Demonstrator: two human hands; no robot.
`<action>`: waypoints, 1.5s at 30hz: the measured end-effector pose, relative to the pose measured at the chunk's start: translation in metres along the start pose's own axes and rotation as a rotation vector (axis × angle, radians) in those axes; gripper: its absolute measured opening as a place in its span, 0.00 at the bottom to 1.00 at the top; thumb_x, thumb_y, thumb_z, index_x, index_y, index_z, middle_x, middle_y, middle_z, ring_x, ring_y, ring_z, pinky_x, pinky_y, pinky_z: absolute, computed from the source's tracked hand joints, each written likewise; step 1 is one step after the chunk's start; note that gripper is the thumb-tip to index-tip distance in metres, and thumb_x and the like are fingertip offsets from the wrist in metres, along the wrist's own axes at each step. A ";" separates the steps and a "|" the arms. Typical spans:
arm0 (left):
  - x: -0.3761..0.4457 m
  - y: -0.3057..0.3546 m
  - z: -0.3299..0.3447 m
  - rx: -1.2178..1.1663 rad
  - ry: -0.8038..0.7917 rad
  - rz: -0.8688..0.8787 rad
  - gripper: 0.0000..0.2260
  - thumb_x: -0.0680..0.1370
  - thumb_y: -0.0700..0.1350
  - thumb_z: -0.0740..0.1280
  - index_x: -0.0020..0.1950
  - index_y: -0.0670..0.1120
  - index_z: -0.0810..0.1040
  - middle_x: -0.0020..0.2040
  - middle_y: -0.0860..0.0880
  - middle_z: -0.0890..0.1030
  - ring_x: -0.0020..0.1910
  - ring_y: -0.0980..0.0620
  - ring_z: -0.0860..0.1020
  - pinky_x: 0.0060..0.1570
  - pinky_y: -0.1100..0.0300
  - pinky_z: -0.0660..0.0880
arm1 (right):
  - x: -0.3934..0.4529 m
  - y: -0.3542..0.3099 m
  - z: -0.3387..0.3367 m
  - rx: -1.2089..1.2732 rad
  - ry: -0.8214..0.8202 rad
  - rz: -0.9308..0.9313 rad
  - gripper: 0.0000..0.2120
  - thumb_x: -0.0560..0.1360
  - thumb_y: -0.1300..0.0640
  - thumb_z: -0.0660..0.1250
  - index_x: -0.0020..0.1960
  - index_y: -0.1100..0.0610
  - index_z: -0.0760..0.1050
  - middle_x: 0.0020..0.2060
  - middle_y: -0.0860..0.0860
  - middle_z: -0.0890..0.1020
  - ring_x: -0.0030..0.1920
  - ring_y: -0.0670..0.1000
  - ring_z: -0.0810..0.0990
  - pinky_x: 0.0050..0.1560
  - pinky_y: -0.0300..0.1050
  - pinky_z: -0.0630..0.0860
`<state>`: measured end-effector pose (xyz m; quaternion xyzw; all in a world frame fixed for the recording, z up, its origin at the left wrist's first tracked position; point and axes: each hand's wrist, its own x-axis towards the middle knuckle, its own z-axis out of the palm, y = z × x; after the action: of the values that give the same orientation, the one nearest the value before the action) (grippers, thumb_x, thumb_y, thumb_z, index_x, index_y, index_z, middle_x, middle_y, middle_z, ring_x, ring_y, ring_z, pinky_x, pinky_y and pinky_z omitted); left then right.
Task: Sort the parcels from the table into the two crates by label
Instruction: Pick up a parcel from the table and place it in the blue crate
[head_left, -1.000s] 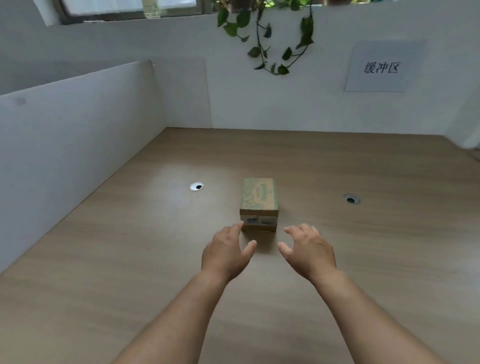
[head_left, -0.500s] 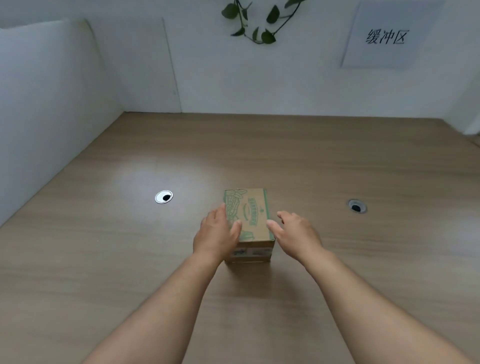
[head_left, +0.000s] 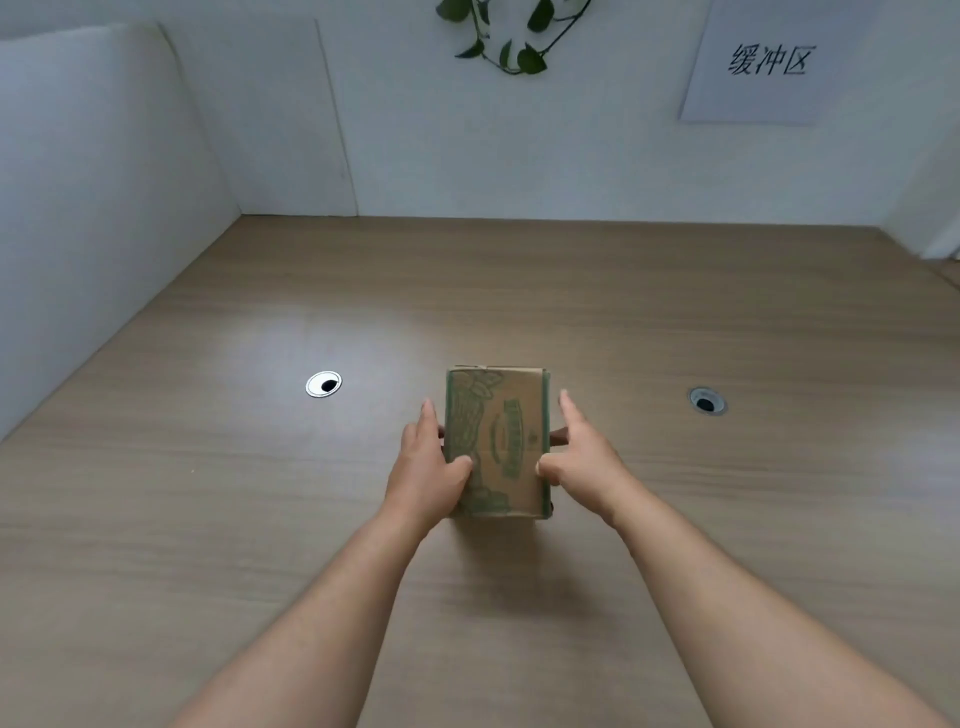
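With both hands clamped on it, left hand (head_left: 427, 467) and right hand (head_left: 582, 457), the green-printed brown cardboard parcel (head_left: 497, 441) sits between the fingers on the wooden table (head_left: 208, 519). Lift level; find label.

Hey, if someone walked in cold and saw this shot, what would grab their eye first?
A brown cardboard parcel with green print, in the middle of the wooden table, with the left hand and right hand pressed against its two sides. Next, the white wall sign with three Chinese characters at upper right, and green vine leaves hanging at top centre.
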<state>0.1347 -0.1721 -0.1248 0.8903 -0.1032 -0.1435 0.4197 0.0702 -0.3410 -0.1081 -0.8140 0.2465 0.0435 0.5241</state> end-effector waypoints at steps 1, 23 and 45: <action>-0.009 0.001 -0.001 -0.030 -0.005 0.032 0.34 0.74 0.41 0.66 0.77 0.49 0.55 0.61 0.47 0.68 0.57 0.50 0.74 0.57 0.47 0.75 | -0.009 0.000 -0.003 0.074 -0.021 0.005 0.42 0.75 0.67 0.63 0.80 0.44 0.47 0.49 0.50 0.75 0.44 0.51 0.77 0.43 0.46 0.77; -0.193 0.029 -0.016 -0.600 -0.134 -0.110 0.10 0.81 0.47 0.58 0.62 0.53 0.72 0.56 0.49 0.80 0.54 0.52 0.78 0.52 0.48 0.79 | -0.156 0.037 -0.025 0.681 -0.215 0.042 0.17 0.75 0.41 0.64 0.55 0.50 0.80 0.55 0.53 0.80 0.54 0.57 0.76 0.46 0.51 0.76; -0.239 0.018 0.000 -0.882 -0.051 -0.146 0.29 0.72 0.55 0.71 0.69 0.55 0.62 0.57 0.47 0.80 0.54 0.45 0.79 0.46 0.49 0.79 | -0.210 0.051 0.018 0.823 -0.231 -0.058 0.38 0.60 0.48 0.74 0.68 0.45 0.65 0.57 0.55 0.83 0.59 0.59 0.79 0.52 0.66 0.76</action>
<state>-0.0904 -0.1107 -0.0709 0.6274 0.0206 -0.2248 0.7453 -0.1330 -0.2673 -0.0891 -0.5335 0.1599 0.0174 0.8303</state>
